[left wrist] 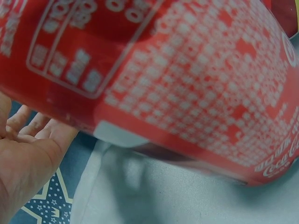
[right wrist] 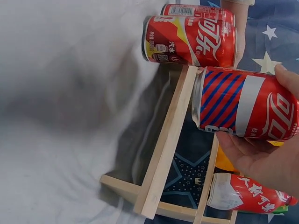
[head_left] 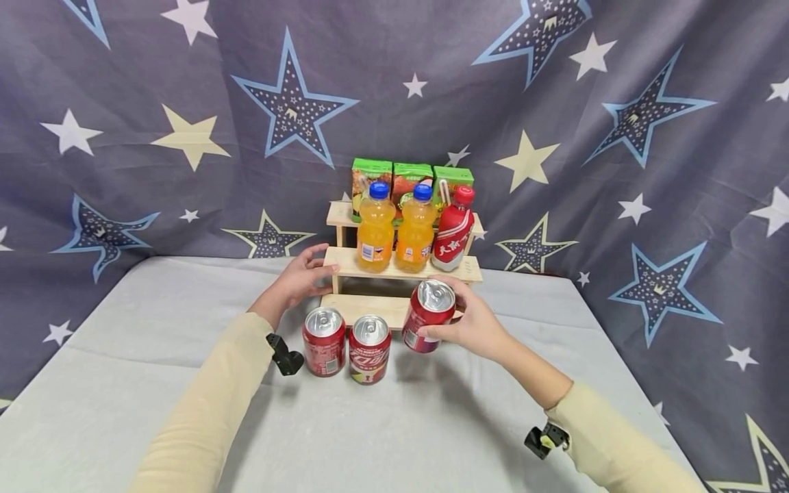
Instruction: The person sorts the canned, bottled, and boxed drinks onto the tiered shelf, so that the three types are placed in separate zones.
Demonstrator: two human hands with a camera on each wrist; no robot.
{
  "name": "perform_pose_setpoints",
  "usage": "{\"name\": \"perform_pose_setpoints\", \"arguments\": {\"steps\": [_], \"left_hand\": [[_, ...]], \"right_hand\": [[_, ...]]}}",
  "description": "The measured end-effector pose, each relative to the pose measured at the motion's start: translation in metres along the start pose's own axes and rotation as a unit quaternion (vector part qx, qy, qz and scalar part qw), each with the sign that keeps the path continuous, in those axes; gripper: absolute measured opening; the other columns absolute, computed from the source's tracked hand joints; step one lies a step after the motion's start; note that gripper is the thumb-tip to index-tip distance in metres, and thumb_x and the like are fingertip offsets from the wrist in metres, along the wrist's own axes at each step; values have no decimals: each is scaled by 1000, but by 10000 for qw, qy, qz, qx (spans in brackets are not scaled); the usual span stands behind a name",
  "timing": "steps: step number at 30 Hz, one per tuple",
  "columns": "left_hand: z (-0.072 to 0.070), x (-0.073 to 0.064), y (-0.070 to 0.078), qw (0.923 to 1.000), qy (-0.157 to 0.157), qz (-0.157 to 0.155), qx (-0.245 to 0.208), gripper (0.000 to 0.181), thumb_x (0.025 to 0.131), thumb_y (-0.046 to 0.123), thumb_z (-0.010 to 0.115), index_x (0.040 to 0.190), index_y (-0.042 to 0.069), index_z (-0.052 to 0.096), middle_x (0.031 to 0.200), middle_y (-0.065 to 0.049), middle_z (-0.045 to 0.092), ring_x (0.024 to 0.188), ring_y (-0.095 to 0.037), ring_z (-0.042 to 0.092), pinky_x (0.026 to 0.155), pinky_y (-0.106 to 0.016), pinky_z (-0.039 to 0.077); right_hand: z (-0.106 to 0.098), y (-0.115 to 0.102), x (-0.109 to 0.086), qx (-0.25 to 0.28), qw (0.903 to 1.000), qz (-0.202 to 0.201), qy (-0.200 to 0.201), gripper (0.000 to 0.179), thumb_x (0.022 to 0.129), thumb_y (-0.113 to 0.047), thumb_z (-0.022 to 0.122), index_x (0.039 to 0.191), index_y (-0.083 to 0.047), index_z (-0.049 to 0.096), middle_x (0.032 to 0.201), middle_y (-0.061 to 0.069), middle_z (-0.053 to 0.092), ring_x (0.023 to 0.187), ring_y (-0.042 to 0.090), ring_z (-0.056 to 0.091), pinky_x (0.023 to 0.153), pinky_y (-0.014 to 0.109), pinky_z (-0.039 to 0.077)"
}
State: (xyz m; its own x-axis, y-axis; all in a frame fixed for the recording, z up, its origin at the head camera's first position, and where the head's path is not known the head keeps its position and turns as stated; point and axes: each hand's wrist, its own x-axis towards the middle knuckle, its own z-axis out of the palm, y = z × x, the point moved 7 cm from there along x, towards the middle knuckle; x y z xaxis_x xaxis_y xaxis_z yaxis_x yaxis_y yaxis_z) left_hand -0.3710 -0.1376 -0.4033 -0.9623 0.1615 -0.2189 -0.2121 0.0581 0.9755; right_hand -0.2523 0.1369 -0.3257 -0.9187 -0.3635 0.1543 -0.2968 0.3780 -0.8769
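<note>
My right hand (head_left: pixel 471 318) grips a red cola can (head_left: pixel 425 322) round its side, tilted in front of the right end of the bottom step of a wooden stand (head_left: pixel 364 306). The right wrist view shows that can (right wrist: pixel 243 103) with thumb and fingers on opposite sides. My left hand (head_left: pixel 302 274) holds the left end of the stand's middle step. Two more red cola cans, one on the left (head_left: pixel 324 349) and one beside it (head_left: pixel 370 356), stand upright on the table before the stand. The left can (left wrist: pixel 187 84) hides part of the left hand in the left wrist view.
On the middle step stand two orange drink bottles (head_left: pixel 374 233) with blue caps and a red-labelled bottle (head_left: pixel 453 233). Several green juice boxes (head_left: pixel 372 171) line the top step. A star-patterned cloth (head_left: pixel 394 123) hangs close behind. Light grey cloth covers the table (head_left: pixel 345 438).
</note>
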Motion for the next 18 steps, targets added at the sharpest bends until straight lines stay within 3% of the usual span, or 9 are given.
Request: {"name": "perform_pose_setpoints", "arguments": {"steps": [18], "left_hand": [[-1,-2,1,10000,-32,4,-2,73,92,13,58,151,21,14,150,-21,26,129,-41,40,99,-52,47]], "right_hand": [[5,2,36,171,9994,166,256,76,70,-11,82,135,-16,42,126,12,56,113,28,56,95,45,52]]}}
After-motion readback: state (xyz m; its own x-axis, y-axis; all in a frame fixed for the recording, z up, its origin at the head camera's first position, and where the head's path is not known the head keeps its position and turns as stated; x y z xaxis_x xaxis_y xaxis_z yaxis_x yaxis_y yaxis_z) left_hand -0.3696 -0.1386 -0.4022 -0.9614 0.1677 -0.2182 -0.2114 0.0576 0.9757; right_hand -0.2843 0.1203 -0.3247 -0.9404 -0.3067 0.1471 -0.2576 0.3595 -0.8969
